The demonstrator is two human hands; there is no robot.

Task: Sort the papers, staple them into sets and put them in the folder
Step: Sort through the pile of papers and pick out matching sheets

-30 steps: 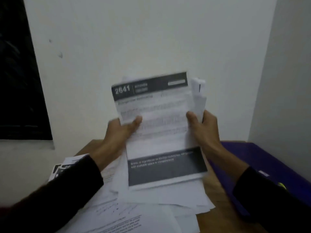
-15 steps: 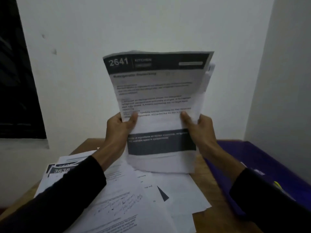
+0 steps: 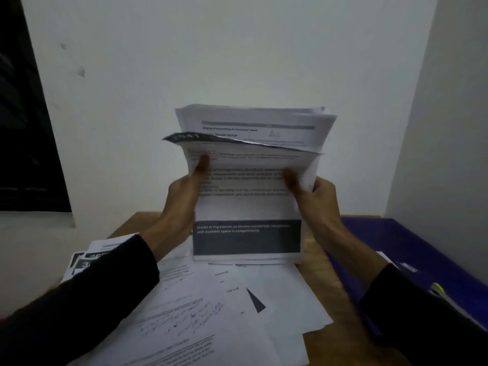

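Risk of loose sheets (image 3: 232,307) spread over the bench (image 3: 314,347) sliding off its near edge, or of the front page flopping free; held stack (image 3: 248,196) upright above bench middle, pinched between left grip (image 3: 184,196) and right grip (image 3: 317,199), blue folder (image 3: 396,241) along right edge.

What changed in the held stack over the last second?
The front sheet of the stack, headed 2641, stood upright half a second ago; now its top edge folds forward and down, uncovering the next sheet. Left hand and right hand still grip the stack's sides. Loose papers and blue folder unmoved.
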